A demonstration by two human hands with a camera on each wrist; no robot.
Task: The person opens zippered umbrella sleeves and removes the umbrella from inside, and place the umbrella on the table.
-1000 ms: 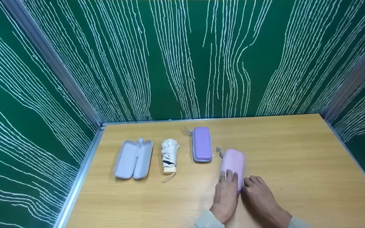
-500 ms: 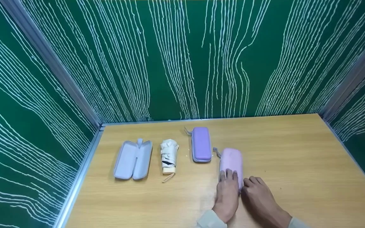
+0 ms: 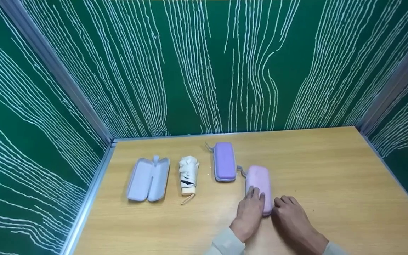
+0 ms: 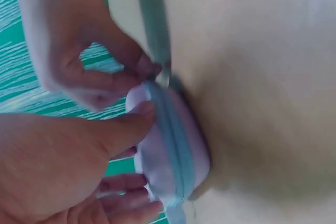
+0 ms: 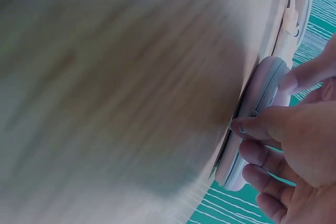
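A pink zip case [image 3: 259, 180] lies on the table with its wrist loop at the far left corner. My left hand [image 3: 248, 212] holds its near left part, fingers on top and thumb [image 4: 139, 116] against the side by the blue-grey zip. At the case's near right side my right hand [image 3: 292, 217] is bent in, thumb and index finger [image 5: 257, 125] pinching the zip's small pull. The pull itself is mostly hidden by the fingertips. A purple zip case [image 3: 225, 161] lies beyond, to the left of the pink one.
Left of the purple case lie a folded cream umbrella [image 3: 188, 173] with a cord loop and an open pale grey-blue case [image 3: 148, 179]. Green panels [image 3: 193, 71] with white wavy lines enclose the wooden table [image 3: 317, 159] at back and sides.
My left hand has turned and shifted slightly left, baring the pink case's near end. The pink case has moved a little left. My right hand stays by its right side.
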